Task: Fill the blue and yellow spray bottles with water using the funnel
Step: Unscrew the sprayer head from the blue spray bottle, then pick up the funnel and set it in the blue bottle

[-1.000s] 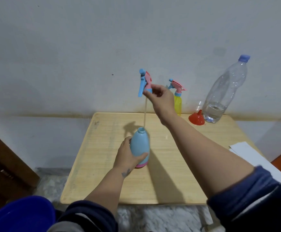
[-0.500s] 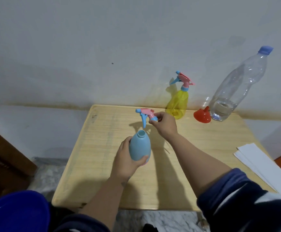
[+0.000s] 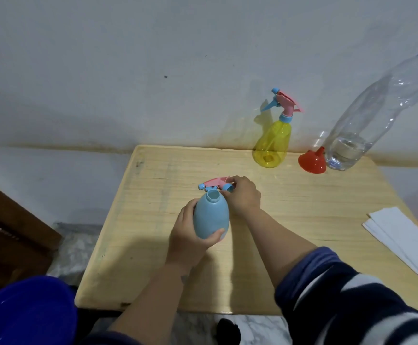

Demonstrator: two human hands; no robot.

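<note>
The blue spray bottle (image 3: 210, 217) stands upright near the middle of the wooden table (image 3: 290, 220), its neck open. My left hand (image 3: 190, 235) grips its body. Just behind it my right hand (image 3: 242, 197) holds the pink and blue spray head (image 3: 214, 184) low over the table, lying on its side. The yellow spray bottle (image 3: 274, 143), with its spray head on, stands at the back by the wall. To its right a red funnel (image 3: 312, 161) rests mouth down beside a large clear water bottle (image 3: 367, 125) with a little water in it.
White sheets of paper (image 3: 407, 242) lie at the table's right edge. A blue basin (image 3: 26, 312) is at the lower left, below the table. A dark wooden piece of furniture (image 3: 11, 235) stands on the left. The wall runs right behind the table.
My right hand has brought the spray head, with its tube, down from high above the blue bottle to the table just behind it. My left hand keeps its grip on the bottle.
</note>
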